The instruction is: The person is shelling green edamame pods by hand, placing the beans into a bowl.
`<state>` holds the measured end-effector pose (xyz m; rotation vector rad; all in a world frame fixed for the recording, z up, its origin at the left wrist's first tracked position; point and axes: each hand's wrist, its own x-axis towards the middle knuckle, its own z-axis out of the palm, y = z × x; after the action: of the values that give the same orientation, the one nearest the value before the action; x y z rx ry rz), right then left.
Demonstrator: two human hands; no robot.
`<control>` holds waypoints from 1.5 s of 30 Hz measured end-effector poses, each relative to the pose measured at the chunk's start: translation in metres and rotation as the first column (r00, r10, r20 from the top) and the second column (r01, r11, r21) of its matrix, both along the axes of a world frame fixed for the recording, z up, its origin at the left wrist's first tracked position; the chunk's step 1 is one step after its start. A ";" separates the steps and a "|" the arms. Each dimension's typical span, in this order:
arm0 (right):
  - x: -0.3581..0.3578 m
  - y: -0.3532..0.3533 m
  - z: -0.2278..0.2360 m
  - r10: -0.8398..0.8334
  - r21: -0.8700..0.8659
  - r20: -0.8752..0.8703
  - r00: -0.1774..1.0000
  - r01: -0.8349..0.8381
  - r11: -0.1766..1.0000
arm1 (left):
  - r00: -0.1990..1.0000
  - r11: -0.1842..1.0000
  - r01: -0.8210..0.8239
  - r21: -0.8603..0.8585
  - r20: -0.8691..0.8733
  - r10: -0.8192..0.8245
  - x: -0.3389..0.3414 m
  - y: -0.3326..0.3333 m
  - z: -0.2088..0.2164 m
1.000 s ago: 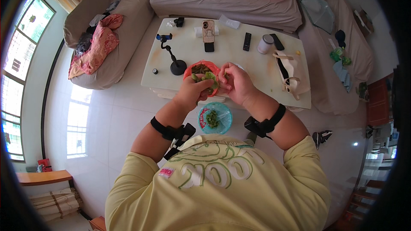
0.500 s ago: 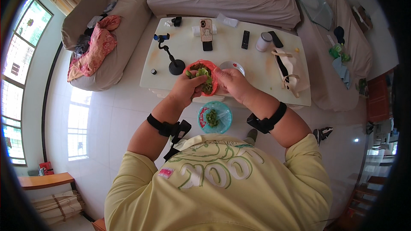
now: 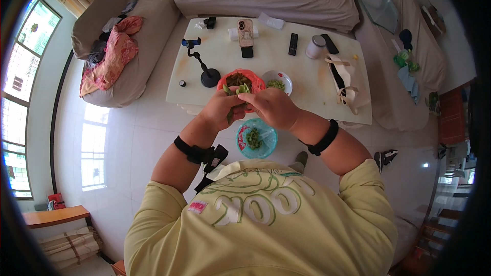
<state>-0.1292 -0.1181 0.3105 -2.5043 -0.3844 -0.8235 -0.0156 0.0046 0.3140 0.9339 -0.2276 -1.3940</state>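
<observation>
My left hand (image 3: 223, 108) is closed around several green bean pods (image 3: 242, 89), over the near edge of the red plastic bag (image 3: 223, 78). My right hand (image 3: 274, 106) meets it, with thumb and forefinger pinched at the pods. The fingertips partly hide the pods, and I cannot tell exactly which one the right hand grips. More greenish-brown pods lie inside the bag on the table. Just right of the bag stands a white bowl (image 3: 288, 83) holding small green beans (image 3: 276, 84). Below my hands, a bin with a teal liner (image 3: 270, 144) contains green pod scraps (image 3: 253, 139).
On the white table (image 3: 307, 87) stand a black phone stand (image 3: 209, 77), a propped phone (image 3: 245, 33), a remote (image 3: 293, 44), a lidded jar (image 3: 315, 47) and a cream tote bag (image 3: 346, 82). Covered sofas (image 3: 266, 0) surround the table.
My right hand has moved left and nearer to me, from the bag's right side to the pods in my left hand. The bowl's beans now show.
</observation>
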 end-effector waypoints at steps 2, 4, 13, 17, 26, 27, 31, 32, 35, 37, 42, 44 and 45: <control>0.000 0.000 -0.001 0.028 0.011 0.021 0.999 -0.028 1.000 | 0.998 0.999 0.023 -0.040 -0.049 -0.025 0.002 0.003 -0.009; 0.001 0.000 -0.006 0.050 0.020 0.042 0.998 -0.051 0.999 | 0.994 0.995 0.049 -0.083 -0.096 -0.057 0.001 0.002 -0.012; -0.007 0.000 -0.031 -0.020 0.003 0.106 0.994 0.019 1.000 | 0.981 0.998 0.069 0.010 -0.184 -0.066 -0.004 -0.002 -0.028; -0.010 0.007 -0.039 -0.140 0.511 -0.012 0.990 0.126 0.850 | 0.995 0.992 0.090 0.093 -0.050 -0.086 -0.002 -0.006 -0.040; -0.010 -0.063 -0.087 0.141 0.689 -0.454 0.880 0.447 -0.570 | 0.245 0.899 0.083 0.431 0.865 -0.437 -0.009 -0.014 -0.129; -0.010 -0.068 -0.095 0.129 0.663 -0.488 0.863 0.463 -0.588 | 0.217 0.895 0.063 0.442 0.869 -0.444 -0.013 -0.015 -0.134; -0.005 -0.089 -0.130 0.088 0.589 -0.583 0.807 0.495 -0.638 | 0.160 0.788 0.169 0.592 0.773 -0.614 -0.015 -0.020 -0.145; -0.003 -0.095 -0.139 0.088 0.587 -0.586 0.805 0.498 -0.638 | 0.163 0.788 0.171 0.591 0.772 -0.614 -0.016 -0.020 -0.148; 0.008 -0.107 -0.156 0.030 0.561 -0.641 0.767 0.495 -0.663 | 0.033 0.784 0.201 0.588 0.795 -0.605 -0.017 -0.018 -0.157; 0.018 -0.118 -0.163 -0.017 0.581 -0.614 0.789 0.437 -0.687 | 0.047 0.773 0.208 0.600 0.783 -0.620 -0.016 -0.019 -0.157; 0.047 -0.131 -0.173 -0.055 0.595 -0.711 0.701 0.558 -0.579 | 0.147 0.802 0.255 0.540 0.798 -0.585 -0.004 -0.014 -0.160; 0.050 -0.141 -0.176 -0.068 0.565 -0.756 0.651 0.596 -0.571 | 0.663 0.761 0.368 0.534 0.423 -0.617 -0.002 -0.020 -0.135; 0.053 -0.143 -0.174 -0.062 0.552 -0.768 0.637 0.610 -0.568 | 0.667 0.764 0.360 0.535 0.425 -0.612 0.000 -0.019 -0.128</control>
<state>-0.0759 -0.2616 0.1361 -0.6868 1.2626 -0.3860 -0.0152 -0.0148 0.1859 1.7601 -0.7286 -1.6559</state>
